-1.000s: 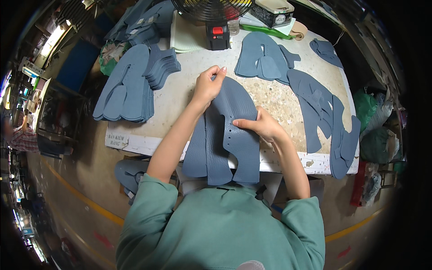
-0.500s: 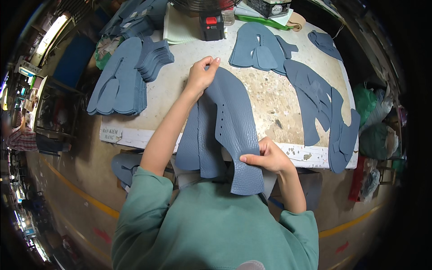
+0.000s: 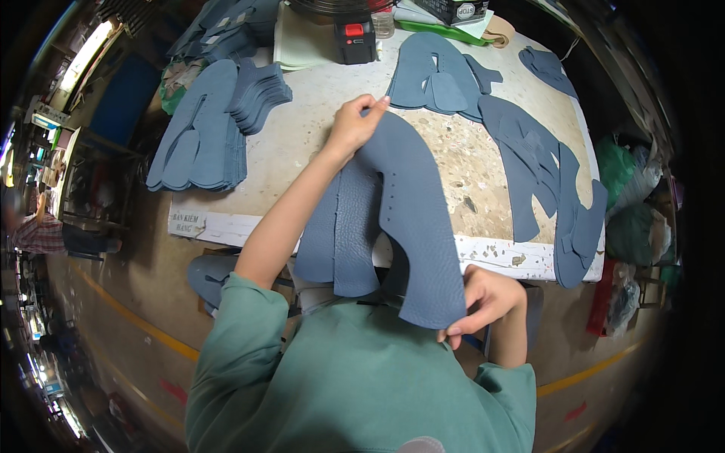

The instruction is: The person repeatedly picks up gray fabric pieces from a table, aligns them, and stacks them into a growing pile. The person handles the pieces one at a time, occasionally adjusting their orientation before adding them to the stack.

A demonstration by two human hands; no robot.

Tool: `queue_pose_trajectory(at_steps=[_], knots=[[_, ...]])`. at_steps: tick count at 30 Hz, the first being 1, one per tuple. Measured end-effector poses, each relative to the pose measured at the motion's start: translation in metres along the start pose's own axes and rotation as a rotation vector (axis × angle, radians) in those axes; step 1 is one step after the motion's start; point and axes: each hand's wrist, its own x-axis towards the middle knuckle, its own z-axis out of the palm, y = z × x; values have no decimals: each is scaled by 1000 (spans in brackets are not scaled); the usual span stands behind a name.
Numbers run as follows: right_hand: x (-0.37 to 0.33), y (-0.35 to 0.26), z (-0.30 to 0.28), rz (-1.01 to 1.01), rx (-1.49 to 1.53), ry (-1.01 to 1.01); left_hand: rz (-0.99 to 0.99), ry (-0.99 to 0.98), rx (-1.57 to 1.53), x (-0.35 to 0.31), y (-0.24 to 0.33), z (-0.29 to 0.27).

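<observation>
Leather fills most of what we see: a large blue-grey cut piece point(image 3: 408, 219) stretches from the middle of the worktable point(image 3: 317, 128) back over its near edge toward our chest. Our left hand point(image 3: 355, 124) pinches the far tip of that piece, fingers closed on it over the speckled tabletop. Our right hand point(image 3: 487, 302) is clamped on the near lower corner, thumb and fingers together on the edge, below the table's white front strip point(image 3: 498, 253). The piece hangs between the two hands, curved, with a row of small punched holes along its inner edge. Under it lie more pieces of the same shape point(image 3: 340, 241), draped over the table edge and partly hidden by the top one.

To the left we see a tall stack of long blue pieces point(image 3: 196, 143) and beside it a smaller stack of curved ones point(image 3: 257, 94). To the right, several flat cut pieces point(image 3: 529, 158) lie spread toward the far right corner, some hanging over the edge point(image 3: 578, 234). At the back sit another spread pair of pieces point(image 3: 434, 75), a black box with a red top point(image 3: 355, 41) and a pale green sheet point(image 3: 298, 45). Green bags point(image 3: 630, 196) stand beyond the table's right side. Our own left forearm crosses the nearer stack and hides part of it.
</observation>
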Motion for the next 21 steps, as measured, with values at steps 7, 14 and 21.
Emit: queue_pose_trajectory(at_steps=[7, 14, 21], knots=[[29, -60, -45, -126, -165, -92, -285, -341, -112, -2, 11, -5], [110, -25, -121, -141, -471, 966, -115, -549, -157, -5, 11, -12], [120, 29, -128, -38, -597, 976, -132, -533, -148, -5, 11, -12]])
